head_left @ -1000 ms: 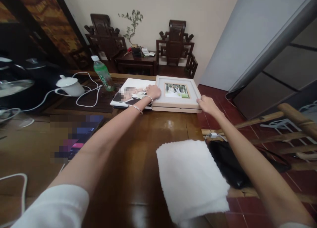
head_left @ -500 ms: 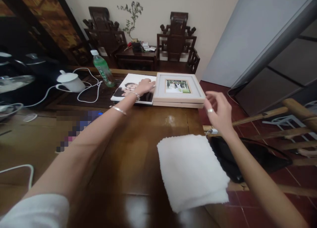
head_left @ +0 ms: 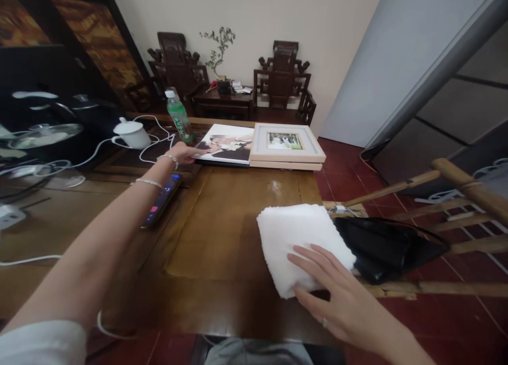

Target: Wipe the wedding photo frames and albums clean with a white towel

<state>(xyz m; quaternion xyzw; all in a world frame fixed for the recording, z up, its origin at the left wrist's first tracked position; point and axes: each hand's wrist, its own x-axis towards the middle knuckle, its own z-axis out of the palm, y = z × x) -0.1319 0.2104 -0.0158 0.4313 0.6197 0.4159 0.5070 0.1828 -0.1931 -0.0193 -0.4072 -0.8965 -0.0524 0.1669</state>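
Note:
My left hand (head_left: pixel 184 152) reaches forward to the left edge of a photo album (head_left: pixel 232 151) with a couple's picture on its cover. Its fingers close on that edge; the fingertips are partly hidden. Against the album's right side lies a pale wooden picture frame (head_left: pixel 286 152), stacked on a similar piece and holding a small wedding photo. My right hand (head_left: pixel 327 285) rests over a folded white towel (head_left: pixel 297 227) near the table's front right, fingers spread and touching its top. A ring is on that hand.
A phone (head_left: pixel 164 198) lies beside my left forearm. Beyond it stand a green-labelled bottle (head_left: pixel 180 116) and a white lidded cup (head_left: pixel 133 135) among white cables. A black bag (head_left: pixel 389 248) sits on a wooden chair (head_left: pixel 456 169) to the right of the table.
My left hand has moved left, from the frame's side of the album to the album's left edge. My right hand has left the frame's right side and come back onto the towel.

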